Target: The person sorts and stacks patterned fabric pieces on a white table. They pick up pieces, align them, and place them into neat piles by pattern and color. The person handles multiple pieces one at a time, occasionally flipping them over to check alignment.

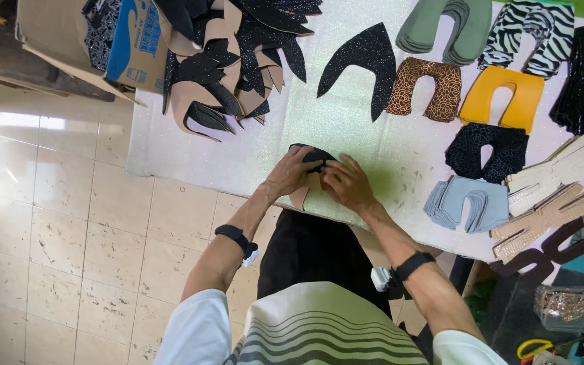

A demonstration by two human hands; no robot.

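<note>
Mid-handling at the near table edge [190, 169]: left hand [290, 172] and right hand [347, 184] both pinching one black-and-tan shoe piece [311, 162], probably pressing two layers together, though fingers hide the seam. Careful alignment called for. Nearby: black glitter cutout [366, 61], yellow piece [501, 98], heap of black-and-tan pieces [231, 61]. Nothing in the way.

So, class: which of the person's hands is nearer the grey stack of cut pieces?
The right hand. It sits closer to the grey stack, while the left hand lies further away beyond it.
</note>
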